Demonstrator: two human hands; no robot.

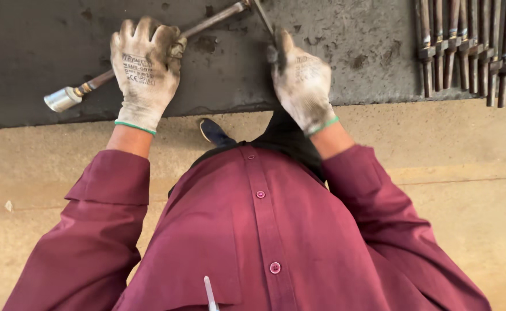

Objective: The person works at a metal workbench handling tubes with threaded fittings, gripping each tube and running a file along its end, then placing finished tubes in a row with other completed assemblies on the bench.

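Dark steel counter [333, 63] spans top of view, scuffed and pitted. Long metal rod [149, 53] with silvery socket end lies diagonally across it. Left hand [145, 66], gloved, closed around rod's middle. Right hand [300, 80], gloved, fingers curled, pinching thin metal piece [263, 17] at rod's upper end. Row of threaded metal bars [466, 49] lies on counter, well apart to right. White pen [210, 292] in maroon shirt pocket.

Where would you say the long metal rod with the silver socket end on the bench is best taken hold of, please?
Probably on the bare shaft of the rod, between the silver socket end and the left hand, coming from above. The rod lies flat and slanted on the dark bench, so fingers can wrap over it there. The left hand already grips it mid-length; the right hand rests near its far end.
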